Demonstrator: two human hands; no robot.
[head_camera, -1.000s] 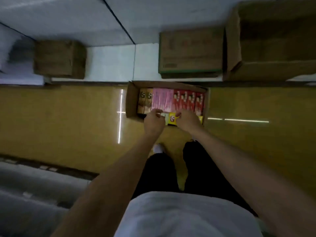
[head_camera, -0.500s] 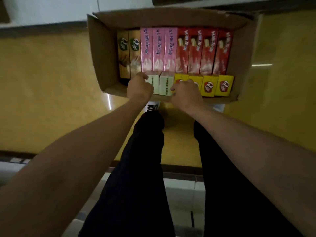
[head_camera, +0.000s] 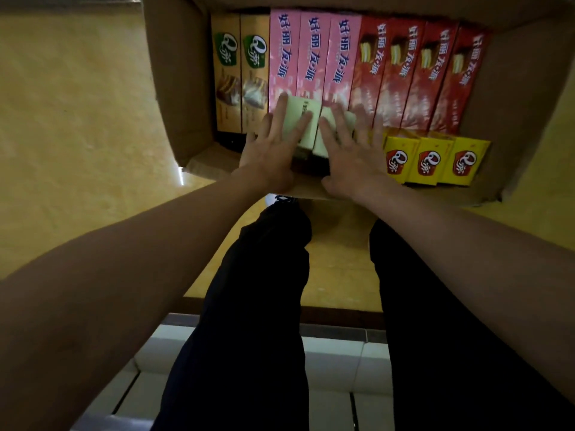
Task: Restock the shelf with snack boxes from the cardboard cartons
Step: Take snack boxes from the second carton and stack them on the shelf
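An open cardboard carton [head_camera: 180, 98] on the floor holds upright snack boxes: two tan ones [head_camera: 241, 73], three pink ones [head_camera: 312, 54], several red ones [head_camera: 417, 73] and a front row of small yellow ones [head_camera: 432, 160]. Two pale cream boxes [head_camera: 306, 119] stand at the front middle. My left hand [head_camera: 273, 144] lies with straight, spread fingers on the left cream box. My right hand [head_camera: 351, 150] lies flat, fingers spread, on the right cream box and the first yellow one, which it hides.
The carton stands on a yellow floor [head_camera: 77, 119]. My dark trouser legs [head_camera: 258, 306] fill the lower middle, with a white shoe tip [head_camera: 280, 199] under the carton's front edge. Pale tiles [head_camera: 329, 368] and a dark strip lie behind my feet.
The view has closed in on the carton. Both hands, curled at the front row half a second ago, now lie with fingers spread flat over the cream boxes.
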